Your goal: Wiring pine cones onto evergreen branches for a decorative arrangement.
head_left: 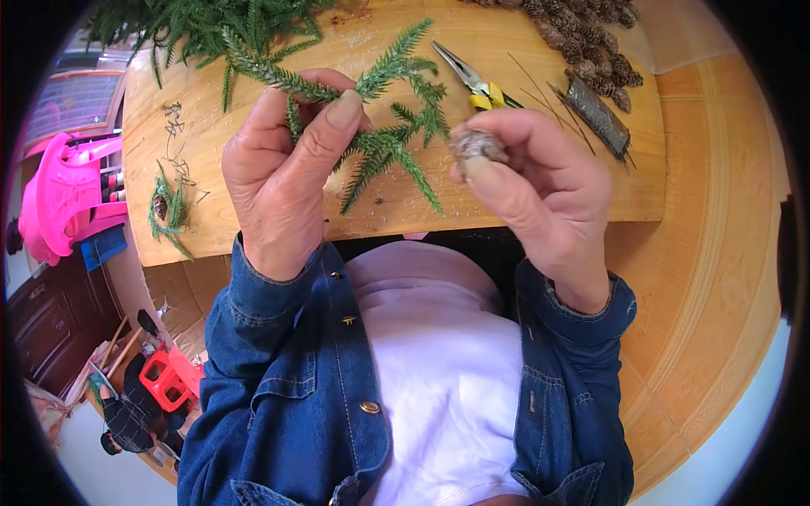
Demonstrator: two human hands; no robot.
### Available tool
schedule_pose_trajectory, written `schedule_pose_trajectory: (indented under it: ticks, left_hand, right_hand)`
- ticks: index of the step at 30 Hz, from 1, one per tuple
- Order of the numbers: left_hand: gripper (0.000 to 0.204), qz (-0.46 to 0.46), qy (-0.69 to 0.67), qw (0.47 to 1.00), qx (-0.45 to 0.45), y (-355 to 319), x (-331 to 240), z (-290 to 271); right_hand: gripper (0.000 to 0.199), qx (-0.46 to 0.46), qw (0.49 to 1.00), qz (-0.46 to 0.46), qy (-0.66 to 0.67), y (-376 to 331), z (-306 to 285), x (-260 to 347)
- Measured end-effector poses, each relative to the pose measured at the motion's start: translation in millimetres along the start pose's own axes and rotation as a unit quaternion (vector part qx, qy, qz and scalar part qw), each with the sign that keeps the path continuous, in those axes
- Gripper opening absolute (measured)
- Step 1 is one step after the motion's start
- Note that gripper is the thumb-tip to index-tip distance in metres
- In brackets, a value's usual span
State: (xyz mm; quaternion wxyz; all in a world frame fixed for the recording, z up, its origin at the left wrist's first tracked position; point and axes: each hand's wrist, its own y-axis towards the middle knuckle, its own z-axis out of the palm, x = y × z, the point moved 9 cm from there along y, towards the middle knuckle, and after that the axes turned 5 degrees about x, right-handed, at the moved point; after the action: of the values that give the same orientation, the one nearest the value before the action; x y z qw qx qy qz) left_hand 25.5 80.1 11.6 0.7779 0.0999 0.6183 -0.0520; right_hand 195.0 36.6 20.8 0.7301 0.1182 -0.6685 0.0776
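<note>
My left hand [287, 164] pinches a green artificial pine sprig [384, 152] between thumb and fingers; its needled branches fan out toward the right. Between the thumb and fingertips of my right hand [544, 181] is a small greyish-brown pine cone [481, 146], partly covered by the thumb. The cone is just right of the sprig's tips, apart from them. Both hands are raised above the near part of a wooden table [363, 29]. Beyond my right hand lie pliers [464, 72] with yellow-and-black handles, jaws pointing away to the left.
Pine cones [582, 38] are heaped at the far right, near a dark wire bundle [597, 118] and loose wires [548, 99]. Green sprigs [190, 29] pile up far left. A sprig with a cone [162, 207] lies near left. Leftward are a pink chair [63, 198], red stool [164, 379] and another person [131, 413].
</note>
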Motion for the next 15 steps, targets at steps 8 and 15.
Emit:
schedule_pose_trajectory:
  ticks: [8,15]
  left_hand:
    - [0.017,0.005,-0.019,1.000,0.001,-0.6,-2.3,-2.9]
    - [0.015,0.010,-0.007,1.000,0.000,-3.8,-3.0,-0.5]
  right_hand:
    - [0.016,-0.010,1.000,-0.024,-0.018,8.5,8.6,-10.6]
    - [0.023,0.042,0.995,0.084,-0.045,3.3,10.4,-17.3]
